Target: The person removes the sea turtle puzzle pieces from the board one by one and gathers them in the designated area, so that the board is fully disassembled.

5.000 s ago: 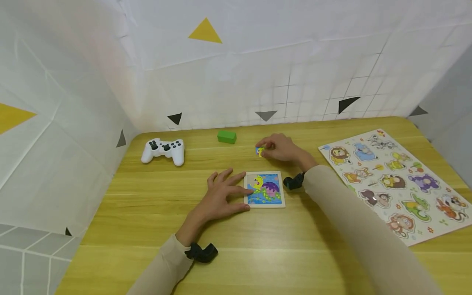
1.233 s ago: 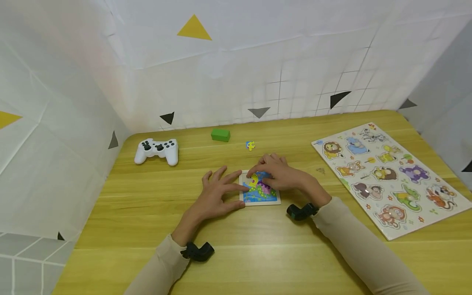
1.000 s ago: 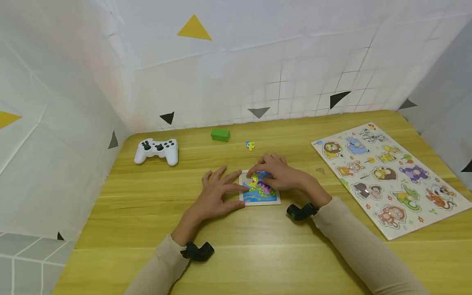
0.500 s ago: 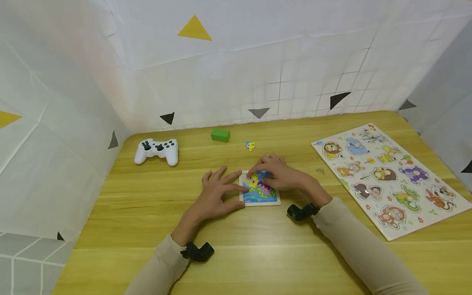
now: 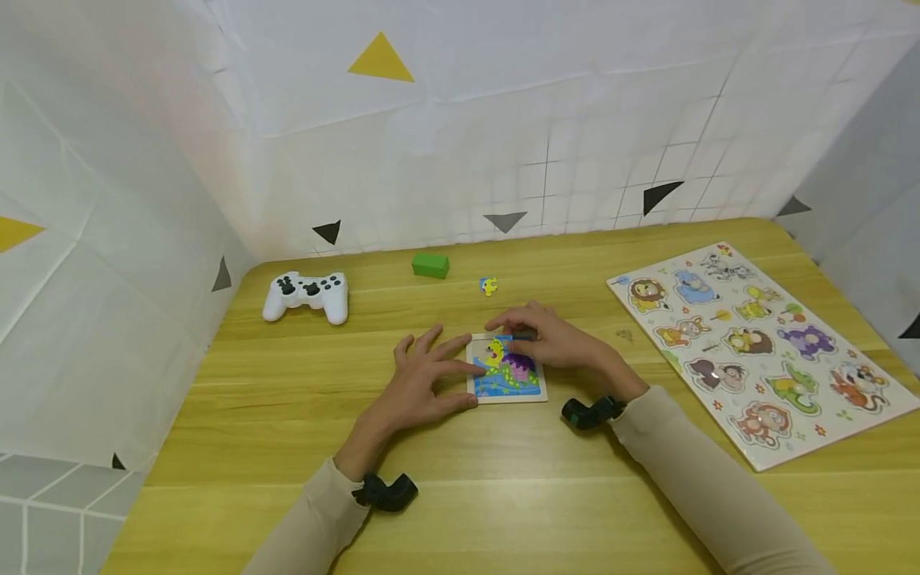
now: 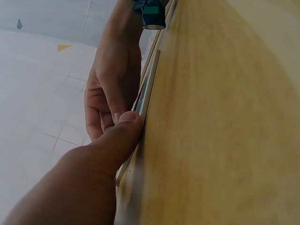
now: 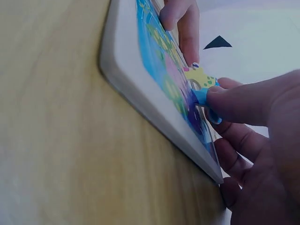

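Note:
A small framed jigsaw puzzle [image 5: 509,385] with a yellow and purple turtle lies flat on the wooden table. My left hand [image 5: 424,382] is spread at its left side, fingertips on the frame and picture, with the thumb [image 6: 126,121] against the frame's edge. Over the puzzle's top right, my right hand [image 5: 559,339] pinches a yellow and blue puzzle piece [image 7: 200,78] between thumb and finger. In the right wrist view that piece stands tilted up from the picture; whether it still touches the puzzle I cannot tell. Behind the frame lies a loose puzzle piece [image 5: 489,286], yellow and blue.
A white game controller [image 5: 307,295] sits at the back left and a green block [image 5: 430,265] at the back middle. A large animal peg board [image 5: 707,343] covers the table's right side. White fabric walls [image 5: 460,168] rise behind the table.
Five seconds ago my right hand held the now loose piece near the back. It has since come to the puzzle, and in the last half second it tilts up a piece. My left hand stays put.

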Demonstrator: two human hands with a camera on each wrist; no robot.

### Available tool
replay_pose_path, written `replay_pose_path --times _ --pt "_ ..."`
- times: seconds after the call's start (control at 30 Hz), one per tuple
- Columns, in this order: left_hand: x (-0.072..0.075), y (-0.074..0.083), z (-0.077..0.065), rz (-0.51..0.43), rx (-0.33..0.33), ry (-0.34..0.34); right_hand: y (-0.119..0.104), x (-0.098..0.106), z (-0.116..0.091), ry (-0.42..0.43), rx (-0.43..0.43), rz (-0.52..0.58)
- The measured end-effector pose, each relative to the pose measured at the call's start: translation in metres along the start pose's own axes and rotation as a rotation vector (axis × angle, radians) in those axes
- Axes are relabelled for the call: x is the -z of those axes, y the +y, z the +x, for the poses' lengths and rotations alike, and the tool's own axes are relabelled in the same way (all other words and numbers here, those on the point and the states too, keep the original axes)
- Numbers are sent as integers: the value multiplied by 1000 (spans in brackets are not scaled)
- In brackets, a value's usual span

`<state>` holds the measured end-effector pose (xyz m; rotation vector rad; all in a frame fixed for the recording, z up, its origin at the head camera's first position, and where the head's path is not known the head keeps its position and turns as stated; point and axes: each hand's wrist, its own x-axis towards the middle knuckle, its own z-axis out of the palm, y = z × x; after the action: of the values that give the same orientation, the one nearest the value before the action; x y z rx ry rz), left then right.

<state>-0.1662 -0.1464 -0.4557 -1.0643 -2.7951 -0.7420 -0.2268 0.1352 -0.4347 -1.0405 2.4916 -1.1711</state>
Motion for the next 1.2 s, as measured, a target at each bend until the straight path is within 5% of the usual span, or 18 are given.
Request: replay_pose_path --times 0.3,0.7,1.2 --pt "0 1 0 0 3 -3 2 0 1 16 -51 62" --pt "1 2 0 -15 1 -6 1 -1 2 3 13 -85" --pt "0 16 1 78 -25 -78 1 -1 1 4 45 -106"
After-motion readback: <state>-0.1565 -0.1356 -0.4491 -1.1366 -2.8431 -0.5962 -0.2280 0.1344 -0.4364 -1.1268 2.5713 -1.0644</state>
